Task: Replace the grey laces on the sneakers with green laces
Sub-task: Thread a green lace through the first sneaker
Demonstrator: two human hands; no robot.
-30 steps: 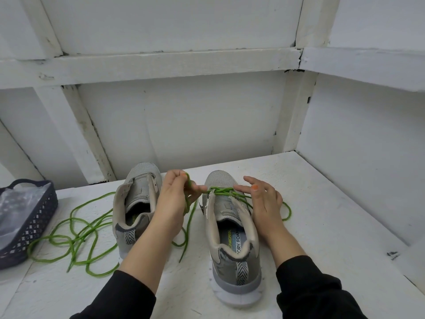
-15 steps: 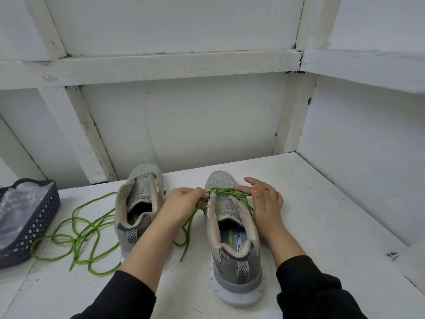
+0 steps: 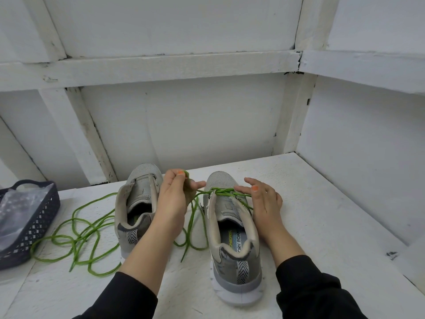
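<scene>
Two grey sneakers stand side by side on the white table, heels toward me. The right sneaker (image 3: 232,229) has a green lace (image 3: 222,192) threaded across its front eyelets. My left hand (image 3: 173,203) pinches one end of that lace, pulled up and to the left between the shoes. My right hand (image 3: 263,201) rests against the right side of that sneaker, thumb and fingers on the lace crossing. The left sneaker (image 3: 138,201) carries no lace. A second green lace (image 3: 78,233) lies loose in loops left of it.
A dark plastic basket (image 3: 34,226) holding a clear bag sits at the table's left edge. White walls with wooden framing close in behind and on the right. The table (image 3: 333,226) stretches bare to the right of the shoes.
My left hand has risen again from beside the right sneaker's eyelets, drawing the green lace up and leftward. My right hand has stayed on the shoe.
</scene>
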